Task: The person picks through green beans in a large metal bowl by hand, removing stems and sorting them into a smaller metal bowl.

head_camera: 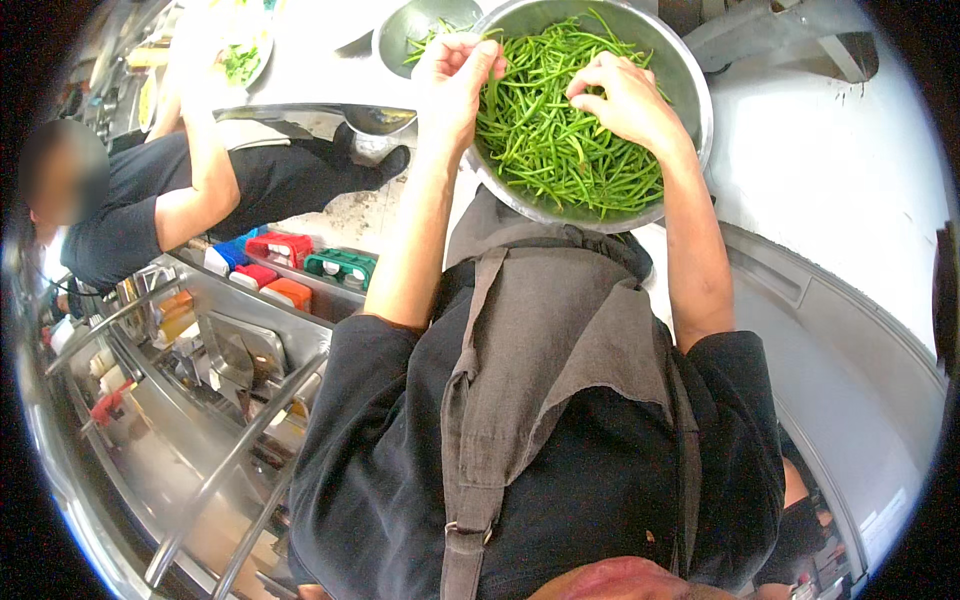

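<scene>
A large round metal bowl point(697, 97) full of green beans point(562, 142) stands before me at the top of the head view. Over its left rim is my left hand point(461, 75), thumb and fingers pinched on a green bean. My right hand point(619, 94) reaches over the beans at the right side of the bowl, its fingers curled; whether it grips a bean I cannot tell. A smaller metal bowl point(394, 34) with some green beans in it stands to the left, partly behind my left hand.
At the left a person in dark clothes point(187, 184) works at a white surface point(322, 82) near a dish of green leaves point(241, 64). Below are red point(279, 244) and green plastic holders point(341, 264), metal shelves and rails point(240, 420). A white surface point(817, 150) lies to the right.
</scene>
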{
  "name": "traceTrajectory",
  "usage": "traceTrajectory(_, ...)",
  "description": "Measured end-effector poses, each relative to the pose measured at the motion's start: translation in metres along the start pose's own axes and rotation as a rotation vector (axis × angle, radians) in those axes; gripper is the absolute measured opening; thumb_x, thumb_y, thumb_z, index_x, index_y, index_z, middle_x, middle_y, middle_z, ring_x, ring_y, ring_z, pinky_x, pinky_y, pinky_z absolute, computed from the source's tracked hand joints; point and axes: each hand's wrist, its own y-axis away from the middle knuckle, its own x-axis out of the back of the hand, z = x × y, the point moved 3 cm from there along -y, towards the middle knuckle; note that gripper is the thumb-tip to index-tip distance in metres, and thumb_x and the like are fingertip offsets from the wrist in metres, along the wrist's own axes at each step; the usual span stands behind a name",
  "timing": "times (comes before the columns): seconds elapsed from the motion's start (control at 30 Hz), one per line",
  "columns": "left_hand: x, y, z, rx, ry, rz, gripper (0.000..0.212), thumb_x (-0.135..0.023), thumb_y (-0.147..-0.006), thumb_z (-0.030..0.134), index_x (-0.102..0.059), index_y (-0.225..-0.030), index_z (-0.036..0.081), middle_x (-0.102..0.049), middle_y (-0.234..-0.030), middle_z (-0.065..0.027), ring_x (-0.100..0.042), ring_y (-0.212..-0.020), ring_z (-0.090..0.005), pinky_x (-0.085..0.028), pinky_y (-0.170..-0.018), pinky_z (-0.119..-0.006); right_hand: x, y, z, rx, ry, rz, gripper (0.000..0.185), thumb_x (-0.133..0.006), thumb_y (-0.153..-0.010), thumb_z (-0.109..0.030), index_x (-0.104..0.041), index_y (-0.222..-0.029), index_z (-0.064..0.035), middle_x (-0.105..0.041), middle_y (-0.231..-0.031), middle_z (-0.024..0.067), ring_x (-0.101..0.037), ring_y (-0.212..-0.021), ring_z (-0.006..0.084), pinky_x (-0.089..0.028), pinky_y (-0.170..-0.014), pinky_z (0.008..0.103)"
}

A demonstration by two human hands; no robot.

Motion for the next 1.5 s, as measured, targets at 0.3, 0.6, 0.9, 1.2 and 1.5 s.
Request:
traceTrajectory(0.3,0.016,0.034,-0.015,0.249,-0.326,-0.176,0.019,-0.079,-0.096,0.007,-0.075,-0.114,0.003,-0.076,-0.102,-0.0052,-0.072,-0.092,-0.0158,-0.059,-0.091,-0.033,0.009,0.008,-0.011,0.047,-0.424,0.309,0.012,-0.077,-0.094,-0.017,-0.075,-0.102,-0.0081,-0.073,-0.098,0.0065,-0.069,-0.091,0.0196,-0.054,-0.083,0.0354)
traceTrajectory(0.6,-0.039,0.026,-0.004,0.072,-0.209,-0.122,0.021,-0.081,-0.094,0.003,-0.079,-0.114,-0.001,-0.080,-0.100,-0.0079,-0.073,-0.090,-0.0136,-0.059,-0.087,-0.029,0.000,-0.005,-0.047,-0.040,-1.189,0.375,0.009,-0.076,-0.098,-0.002,-0.074,-0.107,-0.0001,-0.077,-0.095,0.0036,-0.073,-0.086,0.0119,-0.061,-0.082,0.0269)
traceTrajectory(0.9,-0.030,0.041,0.009,0.387,-0.432,-0.412,0.017,-0.075,-0.102,0.016,-0.079,-0.113,0.002,-0.073,-0.087,-0.0013,-0.065,-0.078,-0.0092,-0.053,-0.072,-0.025,0.017,0.027,-0.050,0.245,-0.276,0.357,0.015,-0.076,-0.093,-0.008,-0.074,-0.108,-0.0081,-0.072,-0.099,0.0079,-0.073,-0.090,0.0245,-0.060,-0.081,0.0368)
traceTrajectory(1.2,-0.036,0.036,0.015,0.509,-0.658,-0.628,0.023,-0.073,-0.105,0.025,-0.079,-0.105,0.004,-0.070,-0.081,0.0024,-0.061,-0.073,-0.0062,-0.050,-0.065,-0.024,0.000,0.044,-0.056,0.244,-0.169,0.433,0.010,-0.074,-0.086,-0.004,-0.068,-0.094,-0.0064,-0.067,-0.093,0.0105,-0.070,-0.081,0.0329,-0.059,-0.074,0.0438)
traceTrajectory(1.5,-0.026,-0.034,0.051,-0.100,-1.193,-0.383,0.019,-0.074,-0.096,0.015,-0.081,-0.112,0.006,-0.079,-0.100,-0.0178,-0.076,-0.092,-0.0328,-0.058,-0.084,-0.040,-0.005,0.023,-0.017,0.072,0.045,0.654,0.011,-0.072,-0.085,-0.006,-0.075,-0.095,-0.0061,-0.073,-0.100,0.0127,-0.069,-0.096,0.0342,-0.056,-0.091,0.0447)
